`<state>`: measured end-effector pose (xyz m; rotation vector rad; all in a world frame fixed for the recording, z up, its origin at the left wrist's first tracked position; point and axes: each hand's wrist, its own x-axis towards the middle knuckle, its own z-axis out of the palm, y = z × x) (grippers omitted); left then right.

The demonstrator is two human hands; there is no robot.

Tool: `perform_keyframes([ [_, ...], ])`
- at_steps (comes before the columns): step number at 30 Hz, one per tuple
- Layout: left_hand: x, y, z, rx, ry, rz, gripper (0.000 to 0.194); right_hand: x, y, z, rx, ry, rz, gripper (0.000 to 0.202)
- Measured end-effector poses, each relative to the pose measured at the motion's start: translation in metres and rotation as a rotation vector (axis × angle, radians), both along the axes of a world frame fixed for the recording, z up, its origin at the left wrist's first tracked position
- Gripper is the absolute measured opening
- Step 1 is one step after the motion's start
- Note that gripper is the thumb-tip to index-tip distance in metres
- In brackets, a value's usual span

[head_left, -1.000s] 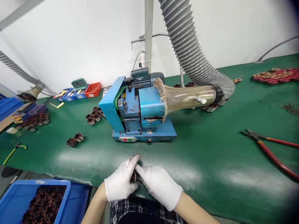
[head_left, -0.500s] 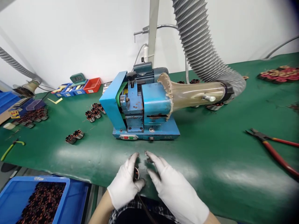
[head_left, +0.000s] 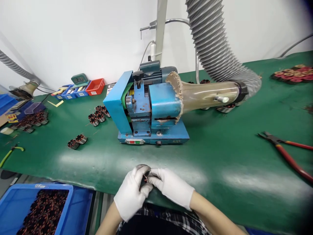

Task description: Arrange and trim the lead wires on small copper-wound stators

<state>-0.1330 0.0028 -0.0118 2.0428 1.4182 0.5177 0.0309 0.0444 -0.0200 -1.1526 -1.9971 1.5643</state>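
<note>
Near the front edge of the bench, both white-gloved hands come together around a small motor stator (head_left: pixel 145 179) with copper windings. My left hand (head_left: pixel 132 191) is wrapped around it from the left, thumb below and fingers above. From the right, my right hand (head_left: pixel 171 186) closes its fingertips against the same stator. Most of the stator is hidden by the gloves; whether the right fingers also pinch a wire cannot be seen. Behind the hands stands a blue belt-driven machine (head_left: pixel 158 140) with red and green buttons. Two stators (head_left: pixel 77 141) lie left of it.
More stators (head_left: pixel 97 116) cluster left of the machine. A blue bin (head_left: pixel 11 209) of stators is at lower left. Red-handled pliers (head_left: pixel 286 153) lie right, green-handled cutters (head_left: pixel 11 155) far left. A grey duct hose (head_left: pixel 212 39) hangs over the bench; red rings (head_left: pixel 293 75) are piled back right.
My right hand has moved left and closed onto the stator in my left hand; before, it was apart with fingers spread. The view has shifted slightly.
</note>
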Motion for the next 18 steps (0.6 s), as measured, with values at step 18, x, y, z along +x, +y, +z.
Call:
perform_keyframes([
  [18,0.023,-0.005,-0.001,0.147,0.208,-0.017,0.012,0.055,0.001,0.016,0.404,-0.285,-0.431,0.024],
])
